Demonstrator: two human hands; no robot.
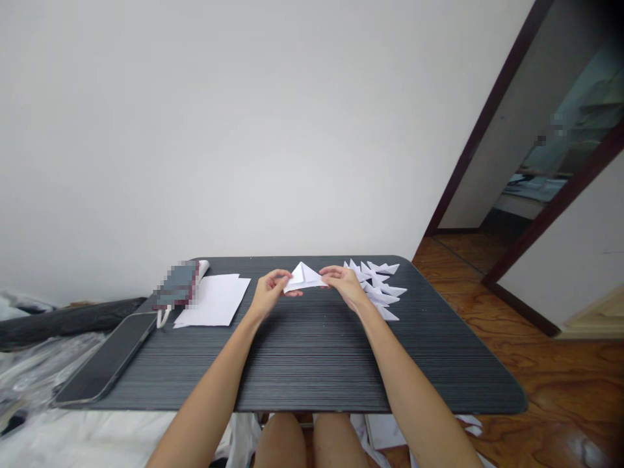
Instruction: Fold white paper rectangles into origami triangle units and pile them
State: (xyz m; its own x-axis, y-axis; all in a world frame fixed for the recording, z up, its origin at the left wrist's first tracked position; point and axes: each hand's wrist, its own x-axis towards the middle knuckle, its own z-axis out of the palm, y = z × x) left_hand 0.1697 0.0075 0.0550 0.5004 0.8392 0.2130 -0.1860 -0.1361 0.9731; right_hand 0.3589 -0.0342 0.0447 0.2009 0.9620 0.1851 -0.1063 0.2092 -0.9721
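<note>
A partly folded white paper (305,275) is held above the dark table, its top forming a peak over a flat strip along the bottom. My left hand (270,289) pinches its left end between thumb and fingers. At the opposite end, my right hand (341,283) grips the paper the same way. Just beyond the right hand lies a group of several folded white paper boats (383,296), with pointed tips. Part of that group is hidden behind the hand.
White paper sheets (214,300) lie at the table's left. Beside them are a dark red-edged device (178,286) with a white cable (164,316) and a phone (110,357) at the left edge. The black table (312,364) stands against a white wall.
</note>
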